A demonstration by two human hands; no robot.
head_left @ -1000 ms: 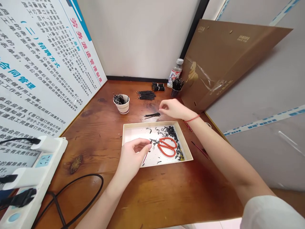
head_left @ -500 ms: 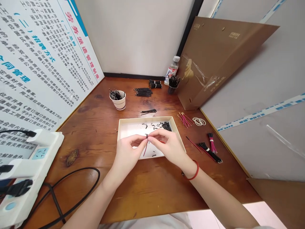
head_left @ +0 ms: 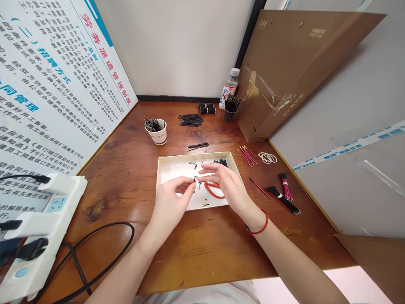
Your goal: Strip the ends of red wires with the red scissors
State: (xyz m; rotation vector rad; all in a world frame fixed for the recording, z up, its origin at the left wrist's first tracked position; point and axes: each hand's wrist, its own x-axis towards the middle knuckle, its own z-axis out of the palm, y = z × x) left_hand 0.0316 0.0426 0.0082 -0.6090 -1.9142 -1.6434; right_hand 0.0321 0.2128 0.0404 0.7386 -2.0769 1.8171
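My left hand (head_left: 172,198) is over the left side of a shallow white box (head_left: 169,169), thumb and forefinger pinched together. A short black wire piece (head_left: 194,180) sticks up from between those fingertips. My right hand (head_left: 230,185) hovers over the box's right side, its fingers stretched out and apart, with the fingertips close to the left hand's. A thin reddish line shows along its fingers; whether it is a wire I cannot tell. Beneath the right hand, a red-orange curved handle (head_left: 215,195) lies in the box, the rest of its tool hidden. Black scraps (head_left: 193,165) lie around it.
Behind the box are a paper cup (head_left: 158,135) of black wires, loose black wires (head_left: 190,120), tied bundles (head_left: 207,109), a bottle (head_left: 230,86) and a dark cup (head_left: 229,115). Pink wires (head_left: 248,156), rubber bands (head_left: 267,158) and more bundles (head_left: 283,199) lie right; a power strip (head_left: 60,228), left.
The right hand has let go of its pinch near the left fingertips and spread its fingers. The red wire hanging below the hands no longer shows there. The left hand keeps its pinch.
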